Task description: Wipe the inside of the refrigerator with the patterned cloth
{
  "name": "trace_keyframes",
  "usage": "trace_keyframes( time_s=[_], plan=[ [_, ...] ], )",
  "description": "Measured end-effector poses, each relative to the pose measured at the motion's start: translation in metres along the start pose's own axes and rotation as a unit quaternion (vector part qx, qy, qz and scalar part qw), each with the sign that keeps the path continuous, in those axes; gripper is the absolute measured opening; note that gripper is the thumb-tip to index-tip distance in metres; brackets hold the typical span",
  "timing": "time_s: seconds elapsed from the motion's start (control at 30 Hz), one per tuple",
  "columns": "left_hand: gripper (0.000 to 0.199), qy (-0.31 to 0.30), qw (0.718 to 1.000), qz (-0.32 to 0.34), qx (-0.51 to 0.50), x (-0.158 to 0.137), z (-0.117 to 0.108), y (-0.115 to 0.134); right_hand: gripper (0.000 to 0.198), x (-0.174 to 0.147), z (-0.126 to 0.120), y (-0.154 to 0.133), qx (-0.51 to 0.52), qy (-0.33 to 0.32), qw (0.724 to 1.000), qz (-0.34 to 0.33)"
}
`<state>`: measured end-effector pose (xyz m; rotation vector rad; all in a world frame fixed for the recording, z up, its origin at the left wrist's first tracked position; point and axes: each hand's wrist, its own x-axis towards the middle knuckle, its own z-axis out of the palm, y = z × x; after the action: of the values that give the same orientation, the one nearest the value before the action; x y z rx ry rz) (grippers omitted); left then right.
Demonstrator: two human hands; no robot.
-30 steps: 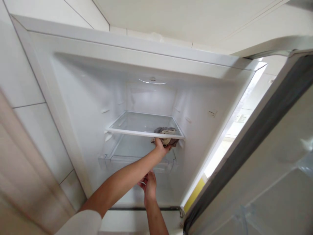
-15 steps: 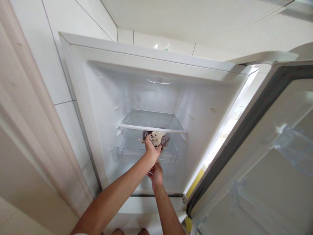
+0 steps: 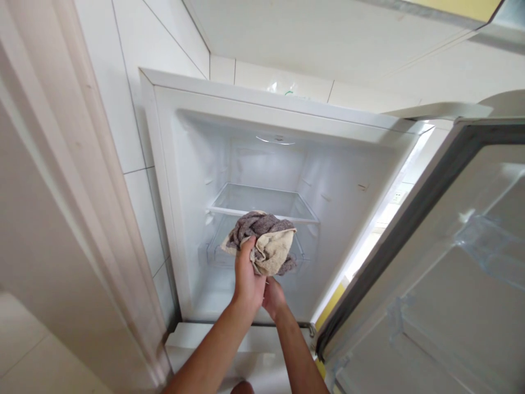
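A crumpled cleaning rag [image 3: 273, 253], beige on one side and grey-brown on the other, is bunched up in front of the open fridge. My left hand [image 3: 248, 273] is closed round its lower left part, thumb on top. Just below and to the right, my right hand [image 3: 274, 298] has its fingers curled in close to the left hand. What those fingers hold, if anything, is partly hidden; a thin pale strand shows there. Behind the rag are a glass shelf [image 3: 262, 197] and a clear drawer front [image 3: 213, 254] lower down.
The fridge door [image 3: 430, 246] stands open on the right, with clear door bins [image 3: 492, 241]. A pale door frame [image 3: 82, 191] rises on the left beside white wall tiles [image 3: 141, 219]. Clear plastic [image 3: 283, 87] lies on top of the fridge.
My left hand has drawn the rag out from under the glass shelf, towards me and larger in view. The right hand has stayed close below it. The view has shifted slightly.
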<state>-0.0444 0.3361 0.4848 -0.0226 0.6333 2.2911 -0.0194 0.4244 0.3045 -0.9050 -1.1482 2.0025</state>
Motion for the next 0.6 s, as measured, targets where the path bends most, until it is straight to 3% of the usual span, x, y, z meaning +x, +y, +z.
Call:
trace_keyframes(
  time_s=[0.1,0.2,0.27,0.37,0.43,0.53,0.6],
  plan=[
    [0.035,-0.017,0.991,0.123,0.051,0.011,0.004,0.000,0.052,-0.025,-0.011,-0.019,-0.057,-0.065,0.996,0.026],
    [0.040,-0.034,0.957,0.257,0.128,0.024,0.008,0.000,0.058,-0.058,-0.018,-0.056,-0.064,0.003,0.988,-0.138],
    [0.043,-0.053,0.932,0.318,0.168,0.028,0.011,0.000,0.052,-0.078,-0.018,-0.086,-0.039,0.073,0.955,-0.284],
    [0.048,-0.089,0.909,0.355,0.198,0.027,0.015,0.001,0.038,-0.100,-0.006,-0.130,-0.118,0.083,0.871,-0.469],
    [0.049,-0.110,0.909,0.349,0.202,0.022,0.017,0.001,0.048,-0.108,0.009,-0.153,-0.222,0.045,0.792,-0.567],
    [0.052,-0.140,0.925,0.305,0.176,0.013,0.016,0.002,0.056,-0.118,0.034,-0.172,-0.330,0.006,0.674,-0.661],
    [0.054,-0.139,0.944,0.257,0.154,0.009,0.015,0.005,0.053,-0.123,0.047,-0.175,-0.359,-0.033,0.616,-0.700]
  ],
)
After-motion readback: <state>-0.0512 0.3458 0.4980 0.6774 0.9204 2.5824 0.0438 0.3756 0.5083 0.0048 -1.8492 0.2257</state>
